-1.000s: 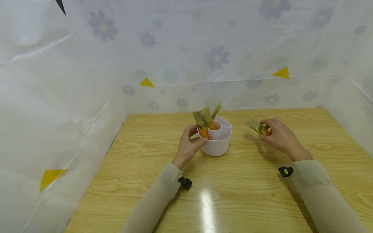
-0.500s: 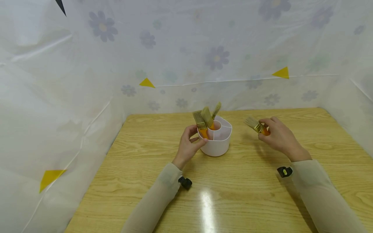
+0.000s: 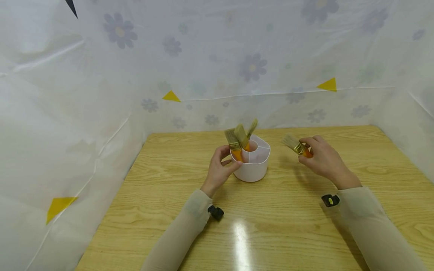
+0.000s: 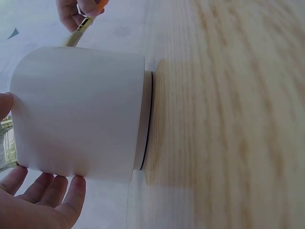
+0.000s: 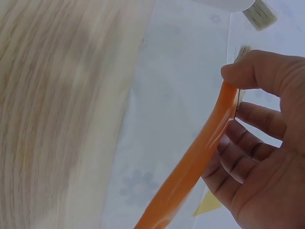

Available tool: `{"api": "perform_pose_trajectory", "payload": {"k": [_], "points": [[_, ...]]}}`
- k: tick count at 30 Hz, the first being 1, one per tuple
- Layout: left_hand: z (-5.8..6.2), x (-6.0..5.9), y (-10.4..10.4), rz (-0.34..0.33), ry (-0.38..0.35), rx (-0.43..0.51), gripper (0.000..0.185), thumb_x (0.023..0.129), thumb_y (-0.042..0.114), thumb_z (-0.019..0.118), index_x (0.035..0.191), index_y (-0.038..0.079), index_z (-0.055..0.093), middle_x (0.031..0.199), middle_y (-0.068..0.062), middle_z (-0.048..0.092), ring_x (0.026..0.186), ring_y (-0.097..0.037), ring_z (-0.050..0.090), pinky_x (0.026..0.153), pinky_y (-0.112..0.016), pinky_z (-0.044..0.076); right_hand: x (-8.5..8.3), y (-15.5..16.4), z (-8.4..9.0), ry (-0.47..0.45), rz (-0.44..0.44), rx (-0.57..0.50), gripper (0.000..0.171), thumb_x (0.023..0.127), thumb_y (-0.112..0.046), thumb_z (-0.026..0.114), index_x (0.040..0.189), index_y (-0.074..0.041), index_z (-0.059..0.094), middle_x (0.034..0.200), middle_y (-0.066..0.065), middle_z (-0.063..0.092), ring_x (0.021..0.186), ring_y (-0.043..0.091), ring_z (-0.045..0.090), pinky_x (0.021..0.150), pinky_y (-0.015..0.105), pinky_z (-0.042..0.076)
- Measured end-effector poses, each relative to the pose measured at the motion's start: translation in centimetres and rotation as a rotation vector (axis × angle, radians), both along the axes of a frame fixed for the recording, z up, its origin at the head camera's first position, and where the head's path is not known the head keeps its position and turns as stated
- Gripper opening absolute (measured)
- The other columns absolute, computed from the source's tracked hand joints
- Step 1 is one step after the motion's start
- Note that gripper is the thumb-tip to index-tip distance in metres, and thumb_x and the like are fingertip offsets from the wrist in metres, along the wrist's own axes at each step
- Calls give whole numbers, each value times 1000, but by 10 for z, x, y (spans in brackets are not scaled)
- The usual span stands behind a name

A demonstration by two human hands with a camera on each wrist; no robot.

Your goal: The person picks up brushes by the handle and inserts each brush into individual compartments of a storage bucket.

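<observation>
The right wrist view cuts off both ends of the paintbrush [image 5: 200, 157]: only its glossy orange handle shows, curving up to the thumb, with a sliver of bristles past the thumb tip. In the left wrist view the white holder [image 4: 78, 112] hides its own contents, and the wood beyond it is blurred. How many compartments the holder has cannot be fully made out; the head view shows a round centre well and at least two outer sections.

The white holder [image 3: 252, 162] stands upright near the middle of the wooden table [image 3: 271, 226]. Three brushes [image 3: 239, 137] with orange handles, brass ferrules and pale bristles stand in its left side, bristles up, leaning apart; its right section looks bare.

The left hand [image 3: 220, 169] rests against the holder's left wall, fingers relaxed and loosely spread, thumb at the rim. The right hand [image 3: 322, 158] pinches the paintbrush [image 3: 296, 145] between thumb and fingers, above the table to the right of the holder and apart from it, bristles pointing left toward the holder.

The holder is smooth matte plastic with rounded walls; the table is glossy light wood grain. A thin flower-printed plastic sheet [image 3: 217, 56] hangs behind
</observation>
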State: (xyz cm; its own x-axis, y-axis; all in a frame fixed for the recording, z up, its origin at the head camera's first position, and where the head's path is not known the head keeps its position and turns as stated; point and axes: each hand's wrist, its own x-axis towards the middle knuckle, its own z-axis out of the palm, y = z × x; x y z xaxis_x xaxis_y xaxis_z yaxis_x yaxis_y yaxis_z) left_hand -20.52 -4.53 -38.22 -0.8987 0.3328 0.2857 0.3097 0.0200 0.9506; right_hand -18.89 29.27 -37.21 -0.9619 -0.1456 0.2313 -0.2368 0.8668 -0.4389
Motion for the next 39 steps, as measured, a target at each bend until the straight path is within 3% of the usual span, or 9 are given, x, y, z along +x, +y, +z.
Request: {"api": "perform_pose_trajectory", "payload": {"k": [39], "points": [[0, 0, 0, 0, 17, -12, 58, 87, 2, 67, 137, -8, 38, 137, -24, 42, 127, -40, 41, 102, -59, 36, 3, -18, -1, 135, 51, -29, 48, 85, -13, 66, 131, -6, 52, 107, 12, 50, 79, 22, 48, 61, 36, 41]]}}
